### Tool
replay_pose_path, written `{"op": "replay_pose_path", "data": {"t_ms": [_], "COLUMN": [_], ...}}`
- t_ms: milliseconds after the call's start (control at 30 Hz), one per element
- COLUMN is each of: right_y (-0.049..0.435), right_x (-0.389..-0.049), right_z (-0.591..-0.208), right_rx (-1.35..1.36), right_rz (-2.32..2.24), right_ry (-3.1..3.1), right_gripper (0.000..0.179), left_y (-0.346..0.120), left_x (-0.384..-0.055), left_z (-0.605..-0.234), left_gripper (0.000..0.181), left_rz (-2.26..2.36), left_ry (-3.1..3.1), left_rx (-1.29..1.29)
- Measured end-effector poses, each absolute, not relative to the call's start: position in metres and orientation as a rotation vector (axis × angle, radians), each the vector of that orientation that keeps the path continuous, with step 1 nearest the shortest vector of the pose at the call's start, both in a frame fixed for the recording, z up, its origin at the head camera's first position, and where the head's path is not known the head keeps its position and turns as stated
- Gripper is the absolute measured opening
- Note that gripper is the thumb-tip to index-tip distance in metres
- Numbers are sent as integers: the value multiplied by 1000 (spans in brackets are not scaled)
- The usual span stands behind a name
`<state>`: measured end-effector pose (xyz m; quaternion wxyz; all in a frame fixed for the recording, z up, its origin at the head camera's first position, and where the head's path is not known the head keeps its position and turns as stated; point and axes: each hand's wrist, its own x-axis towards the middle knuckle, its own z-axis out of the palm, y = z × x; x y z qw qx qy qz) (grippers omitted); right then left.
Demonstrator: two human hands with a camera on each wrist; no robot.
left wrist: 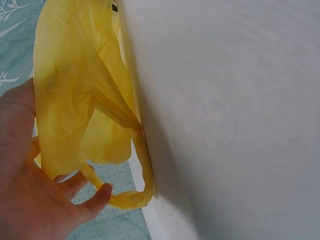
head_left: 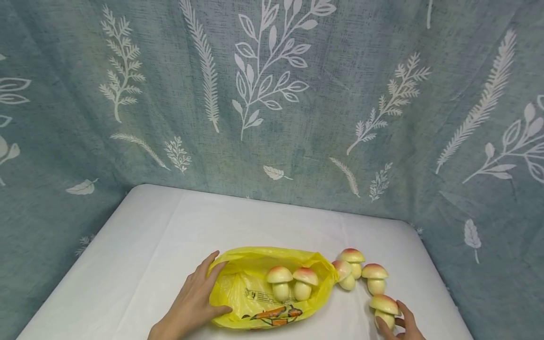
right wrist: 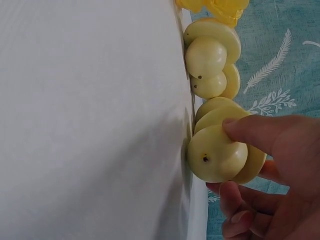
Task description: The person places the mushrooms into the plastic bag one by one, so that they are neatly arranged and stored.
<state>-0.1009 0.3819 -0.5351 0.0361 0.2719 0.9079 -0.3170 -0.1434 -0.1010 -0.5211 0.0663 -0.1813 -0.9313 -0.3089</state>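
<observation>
A yellow plastic bag (head_left: 238, 297) lies on its side with its mouth facing me. Two artificial mushrooms, one of them the left mushroom (head_left: 279, 283), rest inside it. My left hand (head_left: 189, 295) is spread at the bag's left rim, its thumb over the front edge. In the left wrist view, a handle loop (left wrist: 131, 200) hangs by the fingertips. With thumb and fingers, my right hand (head_left: 401, 326) grips a cream mushroom with a reddish cap (head_left: 384, 309). The right wrist view shows a small dark hole in the base of that mushroom's stem (right wrist: 215, 155).
Three more mushrooms sit right of the bag: a back mushroom (head_left: 352, 257), a leaning mushroom (head_left: 346, 278) at the bag's edge, and an upright mushroom (head_left: 376, 278) just behind the held one. The white table (head_left: 148, 264) is bordered by a leaf-patterned teal curtain (head_left: 191, 160).
</observation>
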Motion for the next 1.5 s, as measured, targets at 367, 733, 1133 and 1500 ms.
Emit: {"op": "replay_pose_path", "data": {"t_ms": [367, 733, 1133, 1500], "right_y": [371, 315, 260, 211], "right_x": [-100, -94, -99, -107], "right_z": [-529, -483, -461, -464], "right_rx": [952, 803, 425, -69], "right_rz": [-989, -922, -1053, -1231], "right_ry": [2906, 3375, 3454, 3388], "right_gripper": [111, 68, 69, 71], "left_y": [-101, -100, -99, -99], "left_x": [-143, -144, -144, -145], "left_z": [-523, -523, -524, -524], "left_gripper": [99, 100, 100, 100], "left_rz": [-920, -911, -902, -902], "left_ry": [-2794, -2770, -2768, -2762], "left_rx": [-556, -561, -565, -568]}}
